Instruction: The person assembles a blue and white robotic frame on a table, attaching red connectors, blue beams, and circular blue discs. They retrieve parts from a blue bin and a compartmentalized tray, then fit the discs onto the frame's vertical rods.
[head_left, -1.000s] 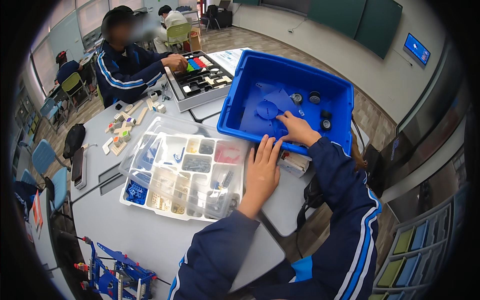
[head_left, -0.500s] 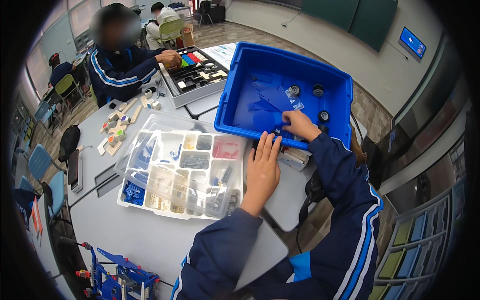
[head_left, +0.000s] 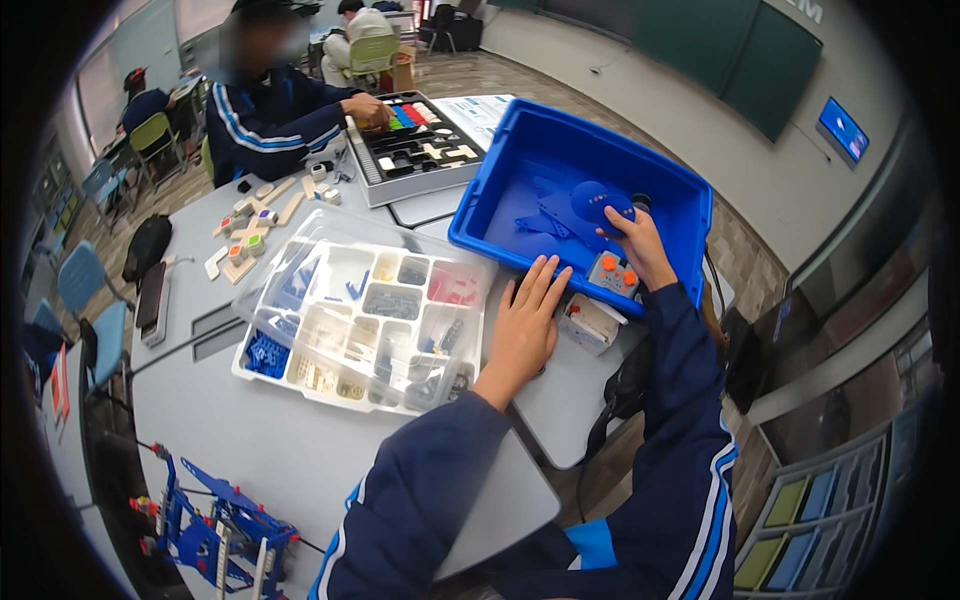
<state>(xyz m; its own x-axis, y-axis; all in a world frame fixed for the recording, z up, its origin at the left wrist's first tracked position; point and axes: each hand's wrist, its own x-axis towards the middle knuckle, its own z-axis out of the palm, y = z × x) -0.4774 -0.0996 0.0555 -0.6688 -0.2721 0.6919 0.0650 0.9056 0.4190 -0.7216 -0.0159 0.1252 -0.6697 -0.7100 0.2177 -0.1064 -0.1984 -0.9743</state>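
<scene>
A large blue bin (head_left: 484, 190) stands at the table's far right, tilted toward me. My right hand (head_left: 640, 243) is inside it, pinching the edge of a blue rounded panel (head_left: 588, 200) with small holes. More flat blue panels (head_left: 543, 224) lie on the bin's floor. A grey remote with orange knobs (head_left: 613, 272) is by the near wall, below my right wrist. Part of a black wheel (head_left: 641, 200) shows behind my right fingers. My left hand (head_left: 524, 335) is open, its extended fingers resting at the bin's near rim.
Left of the bin sits a white sorting tray (head_left: 330, 393) under a skewed clear lid (head_left: 290, 225). A blue built frame (head_left: 225, 530) stands front left. Pale blocks (head_left: 240, 240) lie farther back. Across the table a person reaches into a parts case (head_left: 420, 185). A small box (head_left: 590, 325) is beneath the bin's rim.
My right hand has moved from the near side deeper into the bin and taken hold of the rounded panel. The remote has come into sight. The view has shifted slightly.
</scene>
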